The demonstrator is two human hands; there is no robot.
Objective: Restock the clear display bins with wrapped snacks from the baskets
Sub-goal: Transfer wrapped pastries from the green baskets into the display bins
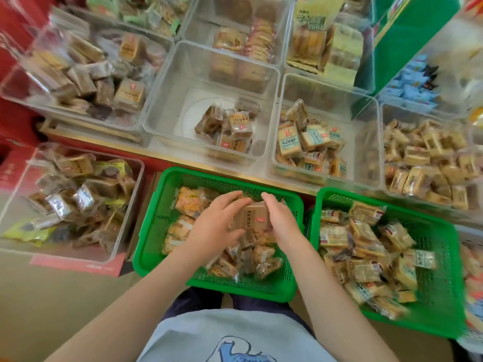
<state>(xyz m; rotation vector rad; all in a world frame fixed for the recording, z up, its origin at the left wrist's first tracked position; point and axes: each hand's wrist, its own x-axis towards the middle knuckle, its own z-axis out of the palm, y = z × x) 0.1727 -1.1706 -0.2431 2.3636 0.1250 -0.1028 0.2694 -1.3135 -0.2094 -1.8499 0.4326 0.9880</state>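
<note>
Over green basket (154, 231), left hand (213, 228) and right hand (283, 220) fingers curled, clasping brown wrapped snack (252, 218) together.

Grey blue-printed shirt (235, 333), dark trousers (198, 300)

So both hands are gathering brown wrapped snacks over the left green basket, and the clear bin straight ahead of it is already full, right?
Not quite. The head view shows the clear bin ahead of the left green basket nearly empty: only a small cluster of wrapped snacks sits in its near right corner. The rest holds: the left hand and right hand hold brown packets over that basket.
</note>
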